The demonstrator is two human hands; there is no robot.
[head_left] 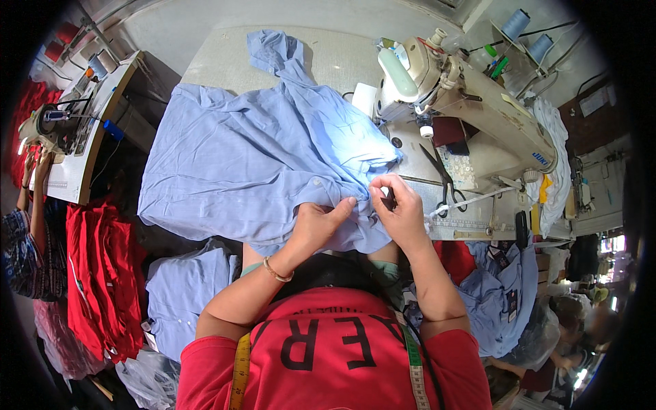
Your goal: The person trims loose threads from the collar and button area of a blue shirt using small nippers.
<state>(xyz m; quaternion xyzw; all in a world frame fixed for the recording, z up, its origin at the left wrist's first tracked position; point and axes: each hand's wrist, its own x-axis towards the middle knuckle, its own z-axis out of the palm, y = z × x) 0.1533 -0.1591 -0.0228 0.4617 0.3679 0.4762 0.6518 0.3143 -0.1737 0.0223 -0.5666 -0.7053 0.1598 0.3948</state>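
A light blue shirt (225, 150) lies spread over the sewing table, its near edge hanging toward my lap. My left hand (320, 222) pinches a fold of it between thumb and fingers. Close by on the right, my right hand (398, 205) is closed in a pinch at the shirt's edge. Something small and dark shows inside that hand's curled fingers; its kind cannot be made out. A white sewing machine (471, 89) stands just beyond the right hand, its lamp lighting the cloth. Black scissors (444, 181) lie to the right of that hand.
A ruler (471, 224) runs along the table's front edge. Red garments (102, 280) and blue shirts (188, 287) hang at lower left; more blue shirts (502, 294) are at lower right. Another person's hands (37, 167) work at a machine far left. Thread cones (516, 24) stand upper right.
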